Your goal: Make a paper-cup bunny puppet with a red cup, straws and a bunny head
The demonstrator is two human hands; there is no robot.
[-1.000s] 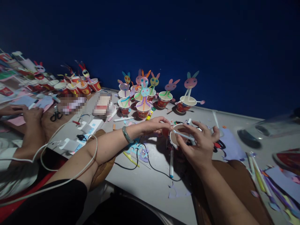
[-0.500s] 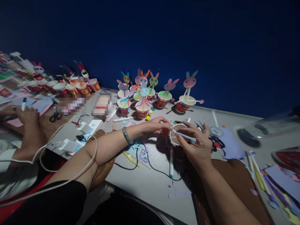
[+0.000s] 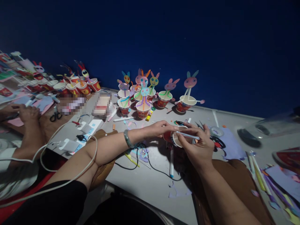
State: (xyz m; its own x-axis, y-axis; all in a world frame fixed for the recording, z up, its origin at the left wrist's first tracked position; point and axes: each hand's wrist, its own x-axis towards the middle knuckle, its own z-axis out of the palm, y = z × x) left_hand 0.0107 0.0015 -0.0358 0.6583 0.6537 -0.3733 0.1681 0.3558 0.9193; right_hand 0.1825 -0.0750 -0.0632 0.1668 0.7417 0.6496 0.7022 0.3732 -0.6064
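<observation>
A red paper cup (image 3: 167,136) with a pale inside is tipped with its mouth toward my right hand. My left hand (image 3: 160,128), a bracelet on its wrist, reaches across to the cup's rim, its fingers closed about the cup's far left side; the thumb is hard to see. In my right hand (image 3: 199,145), thumb and fingers pinch a thin pale-blue straw-like stick (image 3: 188,135) that lies across the cup's mouth. The fingertips of both hands meet close together at the rim. Below the cup, a white marker (image 3: 172,162) with a blue end lies on the table.
Several cups with paper rabbit figures (image 3: 143,109) stand along the blue wall. A glue stick (image 3: 149,115), a tape roll (image 3: 216,131) and purple paper (image 3: 231,145) lie around. A white cable (image 3: 95,150) crosses my left arm. At left, a co-worker's hands (image 3: 29,115) are busy.
My left hand has moved slightly right and down, its fingertips now at the cup's mouth. The cup and stick have shifted a little right. The co-worker's hands have come together.
</observation>
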